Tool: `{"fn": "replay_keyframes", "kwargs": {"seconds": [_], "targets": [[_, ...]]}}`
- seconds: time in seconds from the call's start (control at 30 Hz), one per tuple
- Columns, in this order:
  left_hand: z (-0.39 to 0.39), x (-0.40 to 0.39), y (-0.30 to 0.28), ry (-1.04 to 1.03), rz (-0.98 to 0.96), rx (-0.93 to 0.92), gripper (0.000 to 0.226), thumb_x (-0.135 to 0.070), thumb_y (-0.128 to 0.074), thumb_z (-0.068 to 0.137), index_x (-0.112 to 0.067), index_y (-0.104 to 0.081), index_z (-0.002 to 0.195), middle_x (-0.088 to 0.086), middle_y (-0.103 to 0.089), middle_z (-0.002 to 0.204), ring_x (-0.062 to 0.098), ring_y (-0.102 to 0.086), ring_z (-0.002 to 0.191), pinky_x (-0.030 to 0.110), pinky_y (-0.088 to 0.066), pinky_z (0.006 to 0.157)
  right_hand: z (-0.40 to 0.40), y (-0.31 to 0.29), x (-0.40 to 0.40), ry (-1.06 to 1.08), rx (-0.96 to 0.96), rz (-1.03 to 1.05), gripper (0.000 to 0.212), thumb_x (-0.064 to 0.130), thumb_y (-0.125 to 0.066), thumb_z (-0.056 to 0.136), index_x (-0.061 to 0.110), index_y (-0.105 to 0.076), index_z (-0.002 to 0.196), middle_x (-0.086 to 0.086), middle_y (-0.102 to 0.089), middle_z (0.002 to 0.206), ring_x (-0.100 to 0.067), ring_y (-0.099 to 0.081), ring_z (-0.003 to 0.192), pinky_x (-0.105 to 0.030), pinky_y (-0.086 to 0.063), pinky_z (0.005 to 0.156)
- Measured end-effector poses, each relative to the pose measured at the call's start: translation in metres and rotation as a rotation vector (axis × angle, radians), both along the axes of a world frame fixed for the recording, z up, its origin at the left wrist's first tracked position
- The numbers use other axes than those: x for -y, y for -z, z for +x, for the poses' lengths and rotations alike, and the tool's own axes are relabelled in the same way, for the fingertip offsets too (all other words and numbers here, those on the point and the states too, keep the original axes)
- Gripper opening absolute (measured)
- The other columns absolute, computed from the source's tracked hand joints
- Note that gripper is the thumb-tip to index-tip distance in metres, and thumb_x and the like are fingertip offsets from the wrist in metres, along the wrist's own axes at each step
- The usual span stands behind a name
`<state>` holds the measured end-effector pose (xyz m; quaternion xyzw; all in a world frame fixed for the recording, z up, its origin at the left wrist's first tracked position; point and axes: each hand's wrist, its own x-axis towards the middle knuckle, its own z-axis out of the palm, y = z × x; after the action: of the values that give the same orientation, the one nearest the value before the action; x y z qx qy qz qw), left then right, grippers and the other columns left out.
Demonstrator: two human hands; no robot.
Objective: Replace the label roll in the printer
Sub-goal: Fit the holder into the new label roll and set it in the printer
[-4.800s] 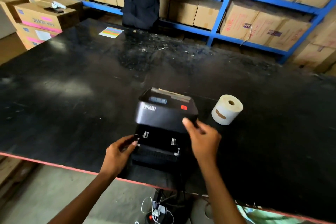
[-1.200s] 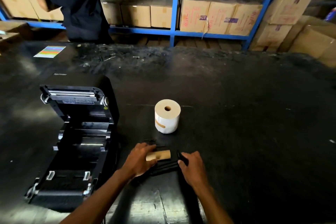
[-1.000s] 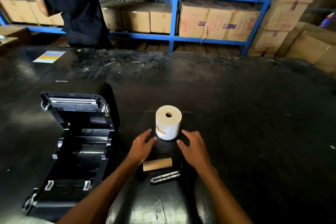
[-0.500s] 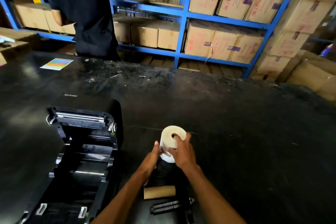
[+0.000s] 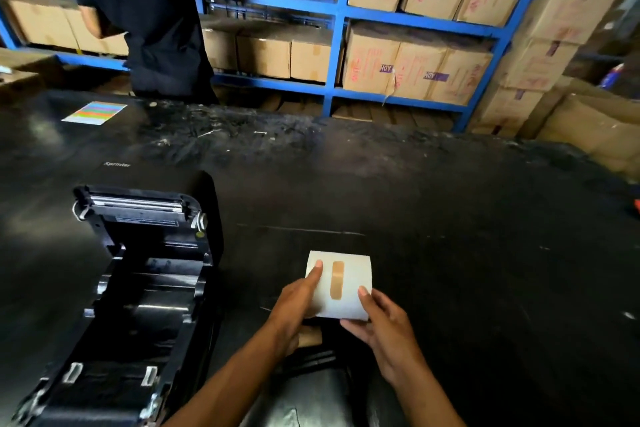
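Seen from the head camera, a white label roll is held up between the person's two hands, raised above a black table. The left hand grips the roll's left side, thumb laid across its front; the right hand clasps the lower right corner, thumb on the front. A strip of brown tape runs upright down the roll's face between the two thumbs.

To the left of the left hand stands a black printer, lid open and tilted back, its inner bay dark; the bottom edge of the frame cuts off its near end.

Below the hands, a brown cardboard core shows only partly, mostly hidden by the left wrist. Just beneath it lies a dark, blurred piece I cannot identify.

Beyond the table, another person in dark clothes stands at blue shelving stacked with cardboard boxes.
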<state>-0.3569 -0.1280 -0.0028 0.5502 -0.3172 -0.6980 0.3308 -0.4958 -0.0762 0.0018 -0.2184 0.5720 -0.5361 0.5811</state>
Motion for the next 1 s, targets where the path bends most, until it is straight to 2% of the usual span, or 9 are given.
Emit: {"fn": "replay_keyframes", "kwargs": {"seconds": [0.13,0.23,0.37,0.47,0.53,0.67,0.8,0.9,1.0], "targets": [[-0.007,-0.017,0.003,-0.046,0.015,-0.082,0.048,-0.052,-0.063,0.080,-0.013,-0.068,0.109,0.014,-0.073,0.108,0.035,-0.069,0.098,0.056,-0.055,0.088,-0.003,0.002,-0.021,-0.017,-0.215,-0.087,0.024,0.025,-0.057,0.091,0.019,-0.060,0.114,-0.001,-0.069,0.104,-0.021,-0.069,0.096,-0.026,-0.059,0.072],[-0.013,-0.029,-0.001,-0.091,-0.013,-0.084,0.044,-0.048,-0.062,0.083,-0.012,-0.067,0.108,0.014,-0.073,0.108,0.034,-0.070,0.097,0.049,-0.058,0.081,0.001,0.005,-0.026,0.010,-0.444,-0.129,0.028,0.025,-0.061,0.088,0.029,-0.058,0.116,-0.001,-0.063,0.124,-0.014,-0.064,0.106,-0.028,-0.055,0.085],[-0.019,-0.041,-0.017,-0.147,-0.125,-0.041,0.041,-0.045,-0.059,0.087,-0.008,-0.066,0.104,0.012,-0.074,0.101,0.030,-0.071,0.092,0.038,-0.058,0.071,0.011,0.003,-0.023,0.132,-0.908,-0.203,0.053,0.036,-0.060,0.087,0.031,-0.043,0.137,0.001,-0.017,0.158,-0.019,-0.019,0.143,-0.037,-0.024,0.115],[-0.014,-0.048,-0.021,-0.166,-0.206,0.015,0.037,-0.043,-0.064,0.084,-0.008,-0.068,0.098,0.014,-0.074,0.097,0.026,-0.073,0.085,0.038,-0.061,0.065,0.015,-0.004,-0.016,0.149,-1.065,-0.392,0.044,0.051,-0.050,0.083,0.032,-0.062,0.120,0.003,-0.024,0.155,-0.014,-0.015,0.142,-0.023,-0.008,0.114],[-0.012,-0.054,-0.021,-0.198,-0.235,0.044,0.037,-0.040,-0.066,0.083,-0.005,-0.067,0.096,0.018,-0.073,0.097,0.029,-0.072,0.086,0.045,-0.061,0.071,0.020,-0.002,-0.014,0.156,-1.069,-0.452,0.036,0.049,-0.051,0.081,0.030,-0.071,0.104,0.004,-0.034,0.150,-0.007,-0.019,0.138,-0.018,-0.008,0.110],[-0.005,-0.060,-0.021,-0.224,-0.284,0.092,0.038,-0.039,-0.067,0.083,-0.003,-0.068,0.095,0.021,-0.072,0.098,0.032,-0.071,0.089,0.047,-0.059,0.079,0.024,0.000,-0.014,0.150,-0.810,-0.438,0.018,0.023,-0.073,0.077,0.041,-0.068,0.078,0.012,-0.041,0.140,-0.006,-0.032,0.131,-0.038,-0.034,0.108],[0.002,-0.054,0.004,-0.227,-0.282,0.188,0.077,-0.070,-0.072,0.059,-0.014,-0.064,0.111,0.017,-0.065,0.119,0.031,-0.067,0.104,0.052,-0.055,0.089,0.022,-0.007,-0.010,0.082,-0.605,-0.347,0.020,0.017,-0.072,0.077,0.034,-0.063,0.071,0.006,-0.040,0.144,-0.011,-0.034,0.133,-0.028,-0.034,0.101],[0.001,-0.056,-0.009,-0.189,-0.314,0.184,0.054,-0.059,-0.069,0.072,-0.009,-0.069,0.095,0.019,-0.071,0.104,0.030,-0.070,0.091,0.045,-0.058,0.079,0.022,-0.006,-0.013,0.080,-0.636,-0.381,0.017,0.021,-0.070,0.080,0.033,-0.062,0.071,0.009,-0.040,0.143,-0.010,-0.034,0.132,-0.036,-0.034,0.108],[0.000,-0.053,-0.020,-0.182,-0.225,0.093,0.044,-0.040,-0.062,0.086,0.003,-0.068,0.095,0.023,-0.072,0.097,0.034,-0.070,0.089,0.044,-0.059,0.071,0.015,-0.005,-0.031,0.086,-0.621,-0.443,0.012,0.023,-0.069,0.080,0.029,-0.063,0.071,0.014,-0.047,0.138,-0.002,-0.041,0.127,-0.023,-0.036,0.103]]}}
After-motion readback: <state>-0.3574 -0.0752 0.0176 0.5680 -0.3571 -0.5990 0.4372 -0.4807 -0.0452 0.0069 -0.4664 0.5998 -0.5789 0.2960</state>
